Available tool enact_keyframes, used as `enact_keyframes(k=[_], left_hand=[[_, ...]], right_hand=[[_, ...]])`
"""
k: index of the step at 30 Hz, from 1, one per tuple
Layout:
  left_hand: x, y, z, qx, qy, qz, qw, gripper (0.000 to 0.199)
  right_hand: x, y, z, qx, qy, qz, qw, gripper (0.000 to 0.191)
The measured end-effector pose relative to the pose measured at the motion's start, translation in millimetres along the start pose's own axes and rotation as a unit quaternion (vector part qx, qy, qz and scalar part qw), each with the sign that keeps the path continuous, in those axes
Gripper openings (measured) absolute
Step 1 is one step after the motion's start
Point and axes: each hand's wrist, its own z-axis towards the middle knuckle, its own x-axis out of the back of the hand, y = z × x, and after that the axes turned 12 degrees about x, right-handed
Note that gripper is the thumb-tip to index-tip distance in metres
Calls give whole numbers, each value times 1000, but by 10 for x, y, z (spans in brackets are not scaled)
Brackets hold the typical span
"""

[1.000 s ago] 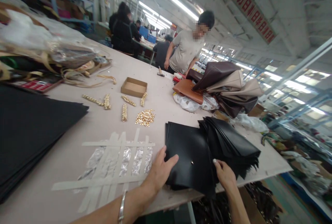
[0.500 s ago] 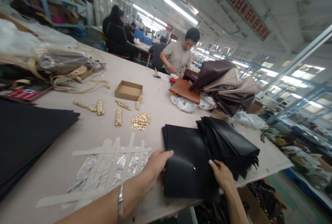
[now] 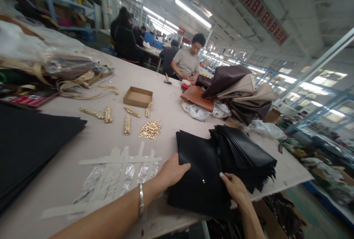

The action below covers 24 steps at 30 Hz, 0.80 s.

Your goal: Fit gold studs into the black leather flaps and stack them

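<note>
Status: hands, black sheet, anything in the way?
Left grip, right grip on opposite sides of black sheet. Stud facing up. Possible obstruction: black pile alongside, right.

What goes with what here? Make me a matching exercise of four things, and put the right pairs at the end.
Things:
1. Left hand
2. Right hand
3. Cardboard box
4. Loose small pieces

Places and states:
A. At the right edge of the front black sheet
B. Gold, in a heap
C. At that sheet's left edge
D. Brown, open-topped

Pairs: 1-C, 2-A, 3-D, 4-B
</note>
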Motion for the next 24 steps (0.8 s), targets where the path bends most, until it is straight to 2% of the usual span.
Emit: enact_keyframes(k=[7, 11, 13, 16, 19, 21, 22, 24], left_hand=[[-131, 1, -121, 13, -45, -136, 990, 46], [-82, -68, -56, 25, -73, -177, 981, 57], [34, -79, -19, 31, -96, -170, 980, 60], [344, -53, 0, 16, -136, -143, 980, 66], [718, -41, -14, 7, -178, -109, 978, 64], [917, -66, -28, 16, -203, -86, 975, 58], [987, -86, -34, 19, -210, -77, 975, 56], [1067, -123, -40, 16, -213, -65, 975, 60]], right_hand=[[28, -102, -50, 12, -3, 51, 999, 46], [-1, -194, -153, 17, 12, 79, 997, 45], [-60, -265, -279, 26, 9, 101, 994, 47], [-186, -382, -579, 45, -18, 140, 989, 49], [-257, -438, -876, 30, -93, 199, 975, 48], [-227, -419, -954, 11, -124, 241, 962, 47], [-191, -402, -939, 7, -117, 256, 960, 47], [-104, -382, -808, 33, -60, 248, 966, 51]])
